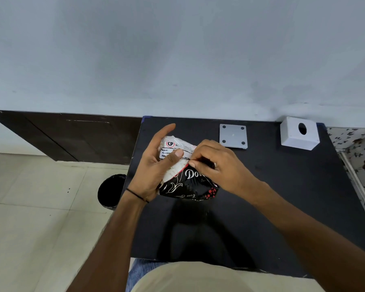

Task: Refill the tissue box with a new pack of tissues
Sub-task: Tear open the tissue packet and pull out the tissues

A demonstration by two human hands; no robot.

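A black and white plastic tissue pack (183,182) is held above the black table (282,197). My left hand (156,165) grips its left side, thumb across the white label. My right hand (217,165) pinches the wrapper at the pack's top edge. The white tissue box cover (297,135), with a round hole on top, sits at the table's far right corner. Its flat white base plate (233,136), with a black dot in each corner, lies separately to the left of the cover.
A black round bin (111,190) stands on the tiled floor left of the table. A grey wall runs behind, with a dark skirting panel (72,135) at left. A floral cloth (362,165) lies beyond the table's right edge.
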